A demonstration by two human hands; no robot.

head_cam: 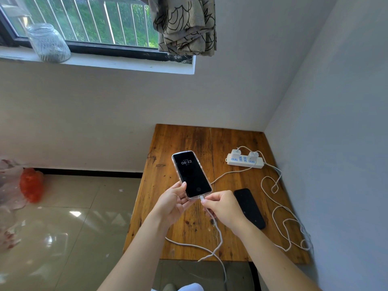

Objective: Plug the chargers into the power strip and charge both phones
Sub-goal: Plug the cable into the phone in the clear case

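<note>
My left hand (pixel 174 201) holds a phone in a clear case (pixel 191 174) above the wooden table (pixel 168 148), its screen lit and showing 08:22. My right hand (pixel 221 207) pinches the plug of a white cable (pixel 216 227) at the phone's bottom edge. A second phone (pixel 249 207), dark, lies flat on the table to the right of my right hand. A white power strip (pixel 244 161) sits at the back right with two white chargers (pixel 236 151) (pixel 253 154) plugged into it. A second white cable (pixel 279 208) loops along the table's right side.
The table stands in a corner, with walls behind it and on its right. A glass jar (pixel 48 43) sits on the windowsill at upper left, and a patterned curtain (pixel 185 24) hangs beside it. An orange-red bag (pixel 31 184) lies on the tiled floor at left.
</note>
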